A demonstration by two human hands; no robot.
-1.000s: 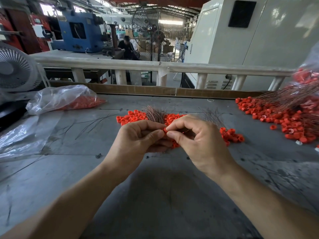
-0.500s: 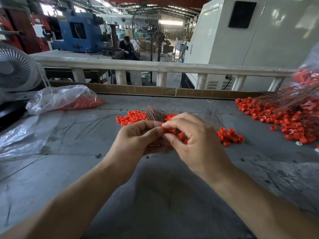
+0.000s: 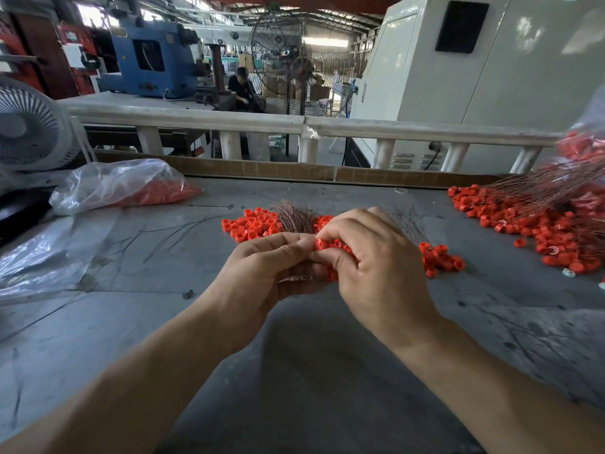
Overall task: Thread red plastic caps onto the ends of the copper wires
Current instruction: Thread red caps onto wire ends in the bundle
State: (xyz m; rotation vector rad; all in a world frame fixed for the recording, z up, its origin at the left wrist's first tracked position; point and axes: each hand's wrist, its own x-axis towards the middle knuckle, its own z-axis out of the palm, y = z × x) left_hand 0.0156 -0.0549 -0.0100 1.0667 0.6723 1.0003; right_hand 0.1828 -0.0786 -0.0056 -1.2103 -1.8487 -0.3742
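Red plastic caps point(image 3: 322, 244), small ring-shaped cylinders with an open bore, are the parts being fitted; one sits pinched between the thumb and forefinger of the right hand point(image 3: 376, 273), directly above the centre of the grey metal worktable point(image 3: 294, 371). The left hand point(image 3: 262, 276) meets it fingertip to fingertip, its fingers curled round a bundle of thin copper wires point(image 3: 299, 278) whose lower ends show beneath the palm. Whether a wire tip has entered the bore cannot be told; the fingers cover the joint.

Handling, as judged: each cap is light, rigid and smooth, so it is likely to roll or slip; grip it across its outer wall and leave the bore free. The wire looks fine and springy and would probably buckle under end load; hold it close to the tip.

Stock on the worktable:
- Loose red caps point(image 3: 252, 224) with a fanned tuft of copper wire point(image 3: 293, 217) lie just beyond the hands.
- A larger spread of red caps threaded on long wires point(image 3: 540, 217) lies at the right edge.

Containers:
- A clear plastic bag point(image 3: 124, 185) at the far left of the worktable holds more red caps.
- A second clear bag point(image 3: 589, 139) at the right edge also shows red caps inside; it is blurred.
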